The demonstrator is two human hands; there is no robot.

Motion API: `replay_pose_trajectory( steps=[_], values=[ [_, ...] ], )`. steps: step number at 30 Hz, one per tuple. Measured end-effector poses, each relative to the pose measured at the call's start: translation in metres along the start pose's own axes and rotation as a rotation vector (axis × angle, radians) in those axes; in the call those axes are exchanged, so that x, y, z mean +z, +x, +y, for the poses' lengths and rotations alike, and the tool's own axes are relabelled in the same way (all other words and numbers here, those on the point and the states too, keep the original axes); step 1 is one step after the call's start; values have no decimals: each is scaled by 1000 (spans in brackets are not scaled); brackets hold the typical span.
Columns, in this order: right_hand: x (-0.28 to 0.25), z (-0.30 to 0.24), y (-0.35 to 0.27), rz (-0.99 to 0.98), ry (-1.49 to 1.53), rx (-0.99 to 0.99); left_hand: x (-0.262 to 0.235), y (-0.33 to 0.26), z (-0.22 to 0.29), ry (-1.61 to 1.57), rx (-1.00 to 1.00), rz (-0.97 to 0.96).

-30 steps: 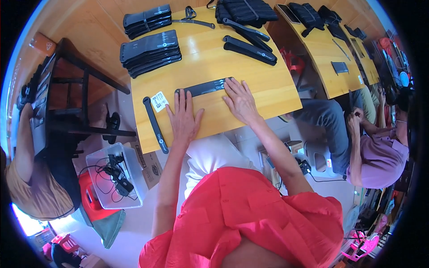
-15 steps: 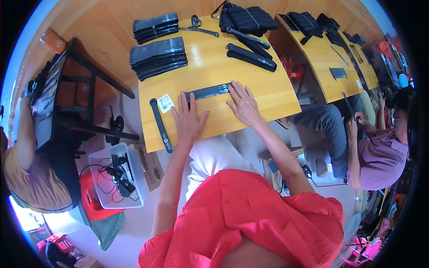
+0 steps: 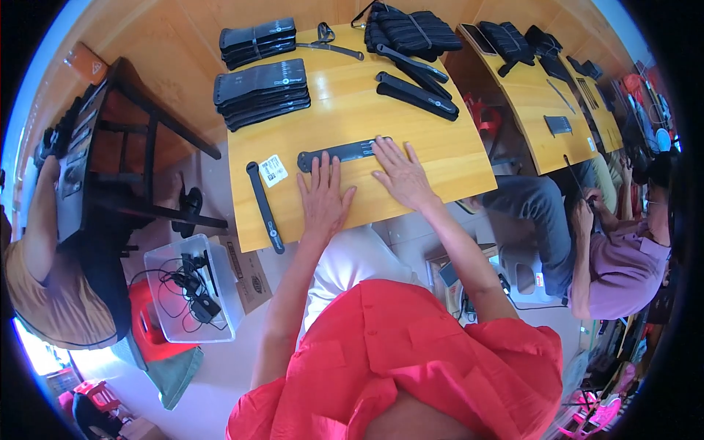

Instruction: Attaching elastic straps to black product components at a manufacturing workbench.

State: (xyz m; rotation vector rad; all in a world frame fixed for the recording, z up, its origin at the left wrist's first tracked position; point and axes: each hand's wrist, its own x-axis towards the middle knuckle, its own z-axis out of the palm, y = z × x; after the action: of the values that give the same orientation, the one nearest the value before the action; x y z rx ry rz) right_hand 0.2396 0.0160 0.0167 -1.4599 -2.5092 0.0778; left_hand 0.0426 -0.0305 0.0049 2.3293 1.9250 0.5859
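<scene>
A flat black strap (image 3: 353,151) lies lengthwise across the wooden table (image 3: 337,121) in front of me; its rounded left end shows. My left hand (image 3: 325,199) rests with fingers stretched, the fingertips on the strap near its left end. Over the strap's right end lies my right hand (image 3: 402,174), flat with fingers spread, hiding that end. To the left, a narrow black strap (image 3: 265,207) lies slantwise beside a white printed label (image 3: 273,171).
Two stacks of black straps, a rear stack (image 3: 257,42) and a nearer stack (image 3: 262,94), sit at the far left. Folded black straps (image 3: 416,97) and a black bundle (image 3: 413,31) lie far right. A clear bin (image 3: 167,331) holds cables. Co-workers sit on both sides.
My left hand has slid right along the strap, uncovering its rounded left end. My right hand has barely shifted and stays flat on the other end.
</scene>
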Motion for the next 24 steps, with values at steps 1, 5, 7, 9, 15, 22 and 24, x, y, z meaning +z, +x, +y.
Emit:
replay_pose_trajectory(
  steps=[1, 5, 7, 9, 15, 22, 24],
  values=[
    [-2, 5, -1, -2, -23, 23, 0, 0, -1, 6, 0, -3],
    [-3, 20, -12, 18, 32, 60, -1, -2, -2, -27, -44, 15],
    [-4, 19, -16, 49, 39, 152, 0, -3, 2, -24, -89, 44],
    [-4, 21, -15, 49, 49, 141, 10, -1, 0, -46, -121, 89],
    [-4, 17, -17, 144, 59, 139, -3, -8, 4, -81, -337, 64],
    [-10, -36, -31, 314, 302, -17, -70, -96, -6, -686, -371, 295],
    [-6, -82, -33, 282, 376, -195, -81, -130, -15, -749, -534, 353]
  ],
)
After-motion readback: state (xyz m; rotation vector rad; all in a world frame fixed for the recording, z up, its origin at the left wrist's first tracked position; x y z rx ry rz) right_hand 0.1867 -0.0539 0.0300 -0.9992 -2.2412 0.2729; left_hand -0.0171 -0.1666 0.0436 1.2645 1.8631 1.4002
